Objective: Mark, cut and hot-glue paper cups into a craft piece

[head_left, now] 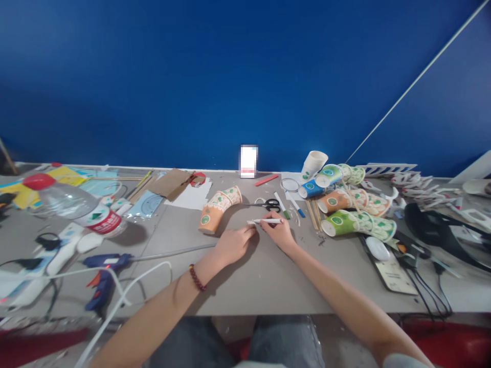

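My right hand (279,233) grips a white marker pen (273,221), its tip pointing left. My left hand (235,244) is closed, fingertips at a small white piece (251,222) just left of the pen's tip; what the piece is, I cannot make out. Left of the hands lies a bent chain of paper cups (212,217), orange at its near end. Black-handled scissors (271,205) rest just beyond my right hand. Beside them are a green-ended marker (282,205) and a blue-ended marker (295,205).
At right are an orange cup chain (333,201), a green cup chain (337,224), wooden sticks (313,214) and a mouse (378,249). At left stand a bottle (82,207), a blue glue gun (109,263) and a power strip (61,253). A phone (248,161) leans at the wall.
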Demonstrator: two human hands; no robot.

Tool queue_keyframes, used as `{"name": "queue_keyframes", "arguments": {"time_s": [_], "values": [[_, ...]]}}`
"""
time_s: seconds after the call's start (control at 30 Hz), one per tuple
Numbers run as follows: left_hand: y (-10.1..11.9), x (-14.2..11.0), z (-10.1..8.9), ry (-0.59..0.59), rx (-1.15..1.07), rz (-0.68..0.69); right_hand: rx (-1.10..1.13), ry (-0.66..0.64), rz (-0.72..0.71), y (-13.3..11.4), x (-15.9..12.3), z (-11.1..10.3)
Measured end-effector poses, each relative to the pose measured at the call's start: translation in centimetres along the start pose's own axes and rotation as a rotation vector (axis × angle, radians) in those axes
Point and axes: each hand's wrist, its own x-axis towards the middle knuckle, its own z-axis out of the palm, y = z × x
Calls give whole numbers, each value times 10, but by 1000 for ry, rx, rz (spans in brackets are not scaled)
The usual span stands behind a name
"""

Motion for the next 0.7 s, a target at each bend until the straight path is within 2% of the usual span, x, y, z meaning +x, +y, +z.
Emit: {"name": "queue_keyframes", "arguments": {"time_s": [0.17, 0.37, 0.7], "values": [[1, 0, -1, -10, 5, -4, 15, -21, 31, 6, 1, 1], [0, 0, -1, -15, 4, -5, 61, 12, 55, 16, 2, 4], [0, -1, -2, -12, 12, -4, 17, -4, 33, 12, 2, 2]]}}
